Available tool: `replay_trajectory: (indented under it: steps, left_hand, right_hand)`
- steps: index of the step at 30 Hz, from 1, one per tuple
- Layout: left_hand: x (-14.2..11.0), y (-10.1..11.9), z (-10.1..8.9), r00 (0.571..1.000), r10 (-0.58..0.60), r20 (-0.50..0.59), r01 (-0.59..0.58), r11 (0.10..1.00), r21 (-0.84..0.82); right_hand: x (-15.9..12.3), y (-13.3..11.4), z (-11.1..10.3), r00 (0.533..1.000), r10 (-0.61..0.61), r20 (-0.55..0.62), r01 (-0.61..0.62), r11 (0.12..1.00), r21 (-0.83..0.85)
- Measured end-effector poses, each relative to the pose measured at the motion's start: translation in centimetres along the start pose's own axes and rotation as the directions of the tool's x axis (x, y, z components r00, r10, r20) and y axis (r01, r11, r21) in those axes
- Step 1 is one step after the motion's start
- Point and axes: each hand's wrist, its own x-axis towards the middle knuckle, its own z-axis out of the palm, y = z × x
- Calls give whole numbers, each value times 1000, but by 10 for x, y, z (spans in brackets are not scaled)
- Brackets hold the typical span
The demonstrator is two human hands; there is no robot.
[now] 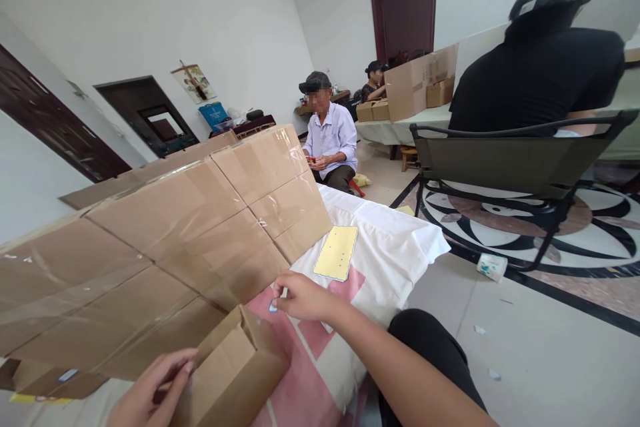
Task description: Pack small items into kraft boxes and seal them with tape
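Note:
A small brown cardboard box (233, 370) stands on the cloth-covered table right in front of me. My left hand (155, 390) is at its near left edge, thumb and fingers closed together on the cardboard. Just beyond the box, my right hand (300, 295) pinches a small pale-blue piece (273, 305) between thumb and fingertips; it is too small to tell what it is. Past that hand, a yellow sheet (336, 252) with a wavy edge and a few blue dots lies flat on the cloth.
Taped cardboard boxes (190, 227) form a stacked wall along the left. A white and pink tablecloth (385, 247) covers the table. A seated person (330, 137) faces me beyond it; another sits in a folding chair (510, 160) at right. A paper cup (493, 267) lies on the floor.

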Motion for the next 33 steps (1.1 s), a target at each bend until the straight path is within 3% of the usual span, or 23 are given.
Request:
replay_trajectory:
  steps: [4, 12, 18, 23, 31, 33]
  left_hand:
    - [1, 8, 7, 995, 96, 9, -96, 989, 111]
    - [-9, 21, 16, 999, 33, 39, -36, 994, 100]
    - [-14, 34, 12, 999, 33, 11, -34, 996, 80]
    - [-16, 39, 11, 1000, -4, -6, 4, 995, 99]
    - [-17, 42, 9, 996, -93, -10, 93, 993, 66]
    - [-17, 41, 9, 983, -184, -28, 185, 979, 79]
  right_hand:
    - [3, -1, -4, 996, 51, 72, -59, 991, 117]
    - [12, -7, -10, 921, 63, 384, -215, 905, 368]
    - [20, -1, -12, 859, 25, 511, -225, 916, 332]
    - [24, 8, -20, 795, 134, 592, -236, 967, 98]
    - [31, 18, 8, 808, 215, 548, -336, 933, 129]
    - [33, 19, 16, 799, 207, 565, -348, 925, 152]
